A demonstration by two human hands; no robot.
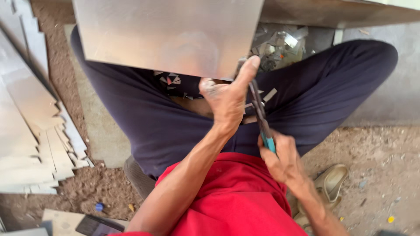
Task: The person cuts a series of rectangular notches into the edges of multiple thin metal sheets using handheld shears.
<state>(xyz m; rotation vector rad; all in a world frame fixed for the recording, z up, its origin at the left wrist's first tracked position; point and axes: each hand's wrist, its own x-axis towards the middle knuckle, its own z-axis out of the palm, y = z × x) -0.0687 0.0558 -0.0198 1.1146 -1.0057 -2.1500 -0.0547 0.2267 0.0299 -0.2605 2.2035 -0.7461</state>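
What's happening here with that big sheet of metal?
A person sitting on the ground holds a metal sheet over their lap. The left hand grips its lower edge, thumb up against the corner. The right hand holds tin snips with a teal handle, blades at that edge. Cut metal strips are piled beside them.

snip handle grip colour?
Teal, on the metal snips' handle grip in the right hand; the rest is dark metal. Shows best in the head view.

Left hand (227, 98) reaches forward, thumb stretched up, fingers curled in a grip. Right hand (282, 157) sits closer in, fist closed, wrist bent.
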